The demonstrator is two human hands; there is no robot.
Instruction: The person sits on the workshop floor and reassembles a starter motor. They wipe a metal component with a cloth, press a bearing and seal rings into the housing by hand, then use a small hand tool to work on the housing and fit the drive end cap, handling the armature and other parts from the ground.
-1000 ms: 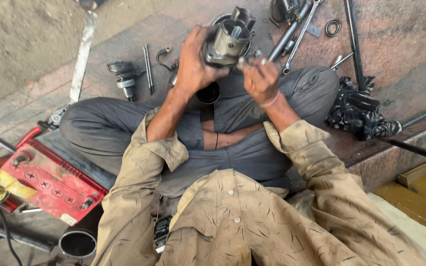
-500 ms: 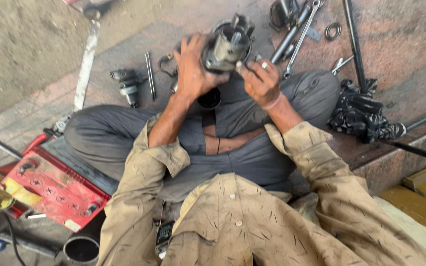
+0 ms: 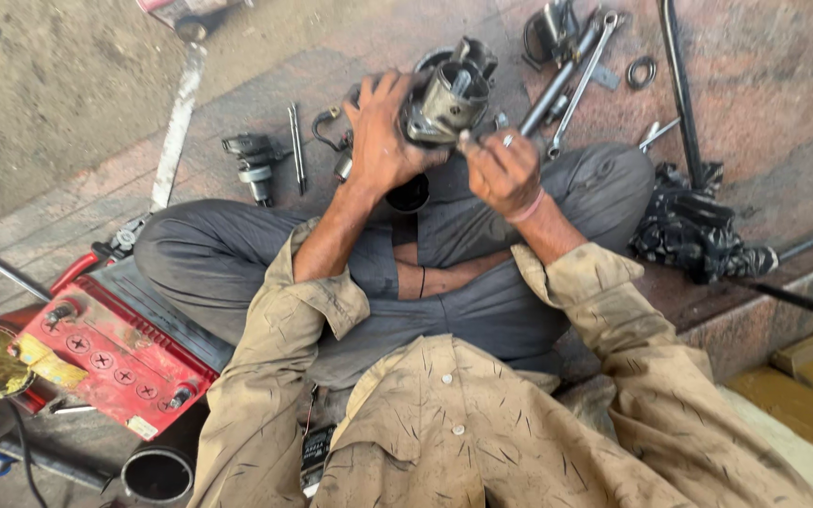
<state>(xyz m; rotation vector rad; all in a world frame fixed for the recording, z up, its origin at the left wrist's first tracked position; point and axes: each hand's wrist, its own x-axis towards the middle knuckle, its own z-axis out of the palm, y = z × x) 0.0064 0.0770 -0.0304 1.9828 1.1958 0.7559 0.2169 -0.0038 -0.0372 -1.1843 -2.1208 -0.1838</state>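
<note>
A grey-silver motor housing (image 3: 449, 99) is showing in the grip; below it, grey trousers (image 3: 482, 282); far lower-left, a red battery (image 3: 110, 362).

A red battery (image 3: 110, 362) lies left, wrenches (image 3: 571, 80) and a black rag (image 3: 698, 230) right

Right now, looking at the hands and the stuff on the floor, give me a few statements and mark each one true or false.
1. The left hand grips the metal cylindrical part. True.
2. The right hand rests flat on the floor. False: it is raised at the part, fingers pinched beside it.
3. A red battery sits at the person's left. True.
4. The wrenches lie on top of the battery. False: they lie on the paving beyond the right hand.
5. A black rag lies near the right knee. True.
</note>
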